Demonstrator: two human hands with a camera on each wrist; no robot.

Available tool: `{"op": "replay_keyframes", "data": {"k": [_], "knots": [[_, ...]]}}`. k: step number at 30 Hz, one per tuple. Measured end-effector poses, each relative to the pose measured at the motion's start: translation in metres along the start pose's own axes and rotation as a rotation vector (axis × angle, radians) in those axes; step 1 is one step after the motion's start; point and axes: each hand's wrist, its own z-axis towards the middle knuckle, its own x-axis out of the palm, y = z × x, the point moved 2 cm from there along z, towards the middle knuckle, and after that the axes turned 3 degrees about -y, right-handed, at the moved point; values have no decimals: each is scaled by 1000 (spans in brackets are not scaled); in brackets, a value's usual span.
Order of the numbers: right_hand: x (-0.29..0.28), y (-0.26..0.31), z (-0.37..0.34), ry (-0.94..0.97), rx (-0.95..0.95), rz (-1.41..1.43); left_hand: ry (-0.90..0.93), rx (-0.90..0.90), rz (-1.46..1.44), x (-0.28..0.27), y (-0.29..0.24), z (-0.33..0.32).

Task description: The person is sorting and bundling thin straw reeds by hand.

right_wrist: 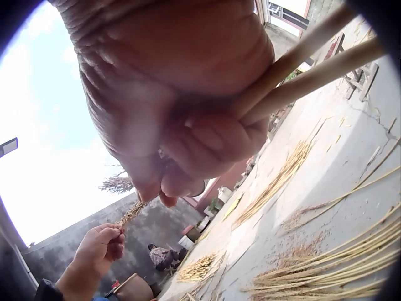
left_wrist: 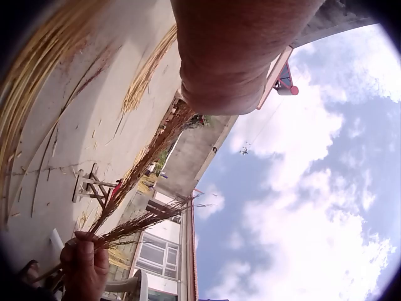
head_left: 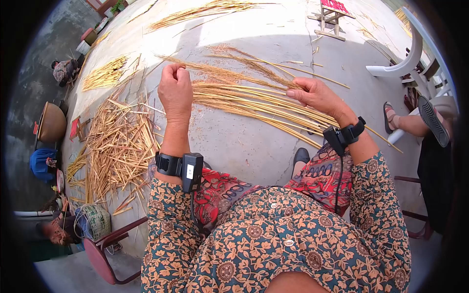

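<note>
My right hand (head_left: 317,97) grips two pale broom sorghum stalks (right_wrist: 319,78), which stick out past the edge of the palm in the right wrist view. Their brushy heads (head_left: 232,73) spread leftward from that hand, one angled slightly away from the other. At the far end of one head, my left hand (head_left: 176,93) pinches the thin tips between thumb and curled fingers. Below and between the hands, a bundle of long sorghum stalks (head_left: 254,105) lies on the concrete, heads to the left.
A heap of stripped straw (head_left: 117,146) lies left of my legs. Farther off are more stalk bundles (head_left: 105,73) and a small wooden stool (head_left: 332,22). White plastic chairs (head_left: 415,63) and another person's feet (head_left: 432,122) are at right. A maroon chair (head_left: 100,261) stands at lower left.
</note>
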Motion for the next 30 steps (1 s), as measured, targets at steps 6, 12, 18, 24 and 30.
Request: {"op": "replay_keyframes", "data": {"k": [6,12,18,24,30], "knots": [[3,6,0,-14,-19,36,-10,-146,-193,1,-4,0],[-1,5,1,-1,-59,39,-130,327,430,-2,-16,0],[1,6,-1,-26,-56,97,-33,250,344,-4,-11,7],[-6,1,-5,-47,-21,83,-46,560,488,-2,-4,3],[2,9,-3,-38,-29,83,-95,190,204,-2,4,11]]}}
